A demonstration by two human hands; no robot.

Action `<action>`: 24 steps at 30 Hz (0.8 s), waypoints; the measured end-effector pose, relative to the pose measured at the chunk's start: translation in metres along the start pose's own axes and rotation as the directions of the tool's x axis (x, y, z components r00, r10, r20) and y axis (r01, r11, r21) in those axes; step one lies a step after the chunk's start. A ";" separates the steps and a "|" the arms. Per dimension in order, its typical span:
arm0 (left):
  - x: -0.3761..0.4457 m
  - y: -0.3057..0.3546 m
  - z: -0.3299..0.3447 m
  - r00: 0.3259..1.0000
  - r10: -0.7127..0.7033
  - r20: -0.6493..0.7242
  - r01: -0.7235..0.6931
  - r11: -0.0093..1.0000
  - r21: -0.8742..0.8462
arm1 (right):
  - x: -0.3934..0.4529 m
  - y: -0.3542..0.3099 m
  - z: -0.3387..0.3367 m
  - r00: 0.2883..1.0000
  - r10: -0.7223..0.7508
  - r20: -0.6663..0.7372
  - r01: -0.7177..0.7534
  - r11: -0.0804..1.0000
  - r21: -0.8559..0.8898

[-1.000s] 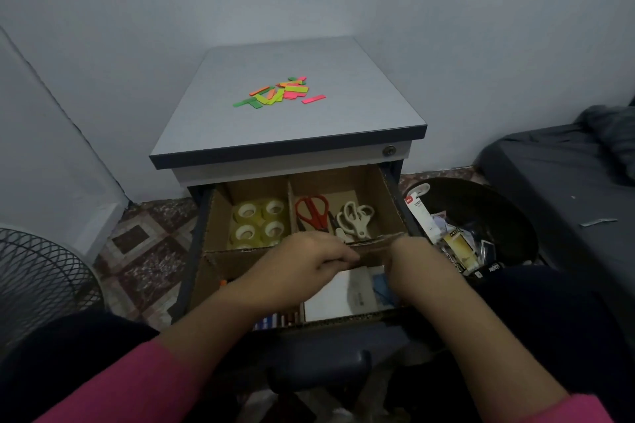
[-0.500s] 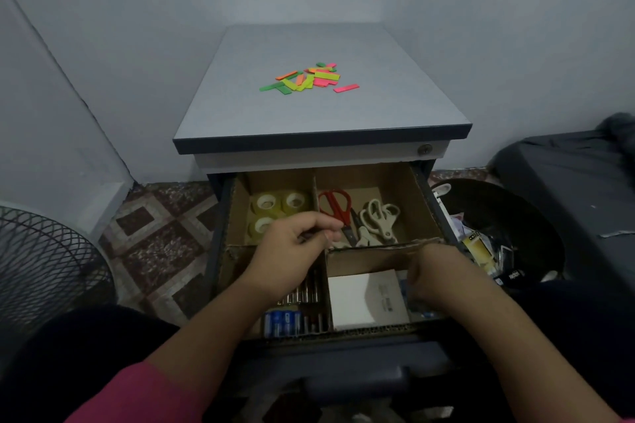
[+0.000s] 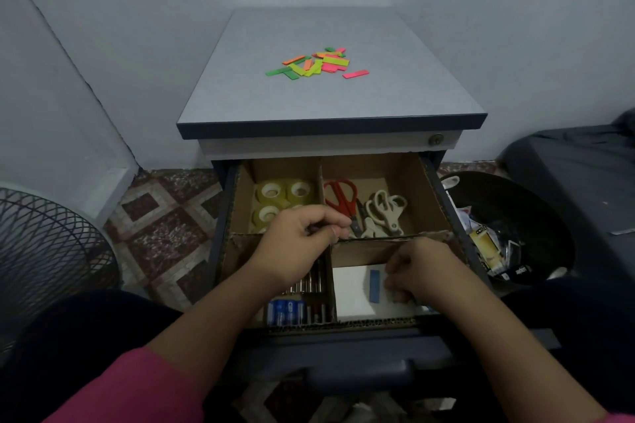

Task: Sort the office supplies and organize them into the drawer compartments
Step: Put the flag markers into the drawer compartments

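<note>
The cabinet's top drawer (image 3: 443, 203) is pulled out, split by cardboard dividers. Tape rolls (image 3: 283, 194) fill the back-left compartment. Red scissors (image 3: 342, 197) and beige scissors (image 3: 386, 209) lie in the back-right one. Blue-capped and metal items (image 3: 288, 311) lie front-left. A white pad (image 3: 354, 299) with a blue strip (image 3: 374, 286) on it sits front-right. My left hand (image 3: 299, 247) hovers over the centre divider, pinching a small dark thing I cannot identify. My right hand (image 3: 421, 271) curls its fingers down onto the pad beside the strip; what lies under them is hidden.
Colourful paper strips (image 3: 318, 63) lie scattered on the cabinet top (image 3: 326, 103). A black bin (image 3: 536, 216) full of packaging stands on the right, with a dark mattress (image 3: 584, 165) beyond it. A wire fan guard (image 3: 44, 244) is on the left. A closed drawer handle (image 3: 360, 371) sits below.
The blue strip now shows on the white pad, left of my right hand, which has moved onto the pad. My left hand has stayed over the divider. The view has tilted down.
</note>
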State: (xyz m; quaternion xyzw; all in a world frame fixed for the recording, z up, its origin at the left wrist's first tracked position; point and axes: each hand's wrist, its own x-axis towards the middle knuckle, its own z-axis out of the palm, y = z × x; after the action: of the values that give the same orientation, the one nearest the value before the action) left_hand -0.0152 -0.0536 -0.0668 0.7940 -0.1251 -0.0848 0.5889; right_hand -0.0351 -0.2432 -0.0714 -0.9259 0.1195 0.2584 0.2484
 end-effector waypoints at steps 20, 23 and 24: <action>0.001 -0.002 0.001 1.000 0.008 0.002 -0.008 1.000 -0.021 | 0.000 -0.039 0.024 0.977 -0.213 -0.012 0.193 0.906 -0.377; 0.002 -0.003 0.000 1.000 0.004 -0.006 -0.004 1.000 -0.022 | -0.002 -0.037 0.029 0.960 -0.273 -0.060 0.228 0.889 -0.396; 0.002 -0.003 0.000 1.000 0.005 -0.006 -0.005 1.000 -0.019 | -0.004 -0.037 0.031 0.949 -0.302 -0.089 0.242 0.881 -0.407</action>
State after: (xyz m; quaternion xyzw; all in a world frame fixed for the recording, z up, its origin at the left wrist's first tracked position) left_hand -0.0131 -0.0534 -0.0700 0.7883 -0.1243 -0.0822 0.5970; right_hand -0.0385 -0.1953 -0.0781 -0.9809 -0.0475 0.1694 0.0827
